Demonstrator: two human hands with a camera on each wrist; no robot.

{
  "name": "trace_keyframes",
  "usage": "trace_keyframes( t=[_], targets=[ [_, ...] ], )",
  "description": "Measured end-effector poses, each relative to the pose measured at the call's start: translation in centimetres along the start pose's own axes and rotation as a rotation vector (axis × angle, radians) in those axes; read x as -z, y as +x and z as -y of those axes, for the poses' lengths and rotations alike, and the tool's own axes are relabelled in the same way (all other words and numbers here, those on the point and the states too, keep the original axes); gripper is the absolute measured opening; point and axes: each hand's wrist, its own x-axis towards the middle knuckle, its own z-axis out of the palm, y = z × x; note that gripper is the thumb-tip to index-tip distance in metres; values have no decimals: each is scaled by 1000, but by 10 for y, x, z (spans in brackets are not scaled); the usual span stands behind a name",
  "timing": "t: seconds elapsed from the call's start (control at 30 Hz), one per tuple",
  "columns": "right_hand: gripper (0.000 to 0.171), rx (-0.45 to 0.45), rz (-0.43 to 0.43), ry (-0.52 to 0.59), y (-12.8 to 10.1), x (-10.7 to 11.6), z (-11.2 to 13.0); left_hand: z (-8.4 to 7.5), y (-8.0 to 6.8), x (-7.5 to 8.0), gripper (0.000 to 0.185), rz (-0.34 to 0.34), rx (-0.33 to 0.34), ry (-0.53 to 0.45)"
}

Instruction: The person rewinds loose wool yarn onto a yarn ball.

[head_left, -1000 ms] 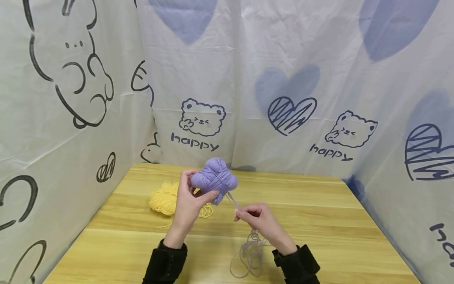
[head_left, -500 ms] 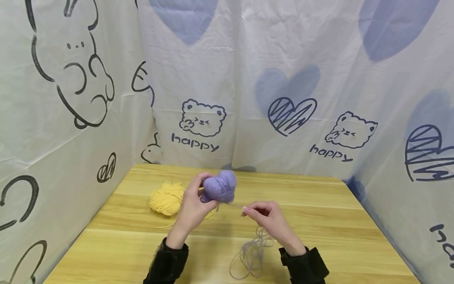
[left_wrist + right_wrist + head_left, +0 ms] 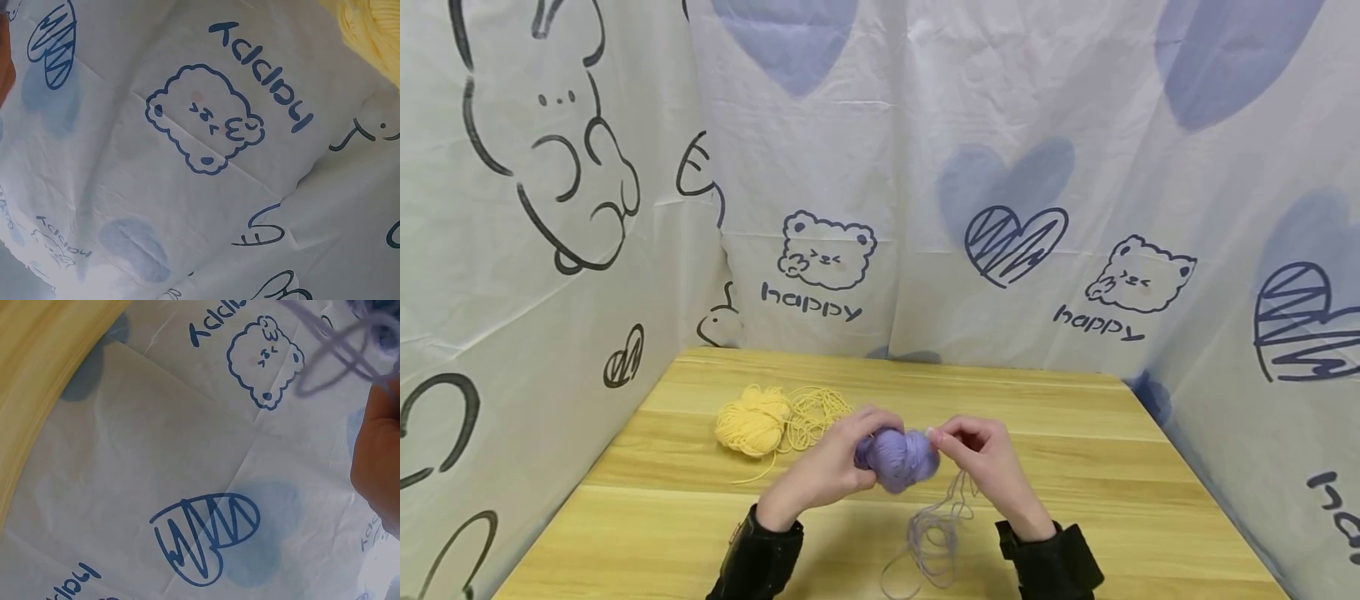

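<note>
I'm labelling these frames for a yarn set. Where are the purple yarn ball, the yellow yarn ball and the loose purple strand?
purple yarn ball [image 3: 897,458], head view, middle of the ball between both hands
yellow yarn ball [image 3: 752,424], head view, centre of the wound part
loose purple strand [image 3: 932,540], head view, tangle on the table

Bright even light, soft shadows, wrist views blurred.

craft booth | wooden table [image 3: 1075,433] | cartoon-print cloth walls [image 3: 1000,167]
</note>
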Motion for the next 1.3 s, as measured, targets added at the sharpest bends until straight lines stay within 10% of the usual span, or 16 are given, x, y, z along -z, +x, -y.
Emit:
trace_keyframes(
  t=[0.4, 0.97, 1.3],
  targets=[
    [9, -148, 20, 136, 4, -3, -15, -7, -4, 7, 58, 114, -11, -424],
    [15, -248, 122, 180, 5, -24, -24, -15, -3, 16, 66, -210, 102, -608],
    [29, -260, 164, 120, 5, -27, -23, -10, -2, 12, 63, -419, 188, -489]
  ],
)
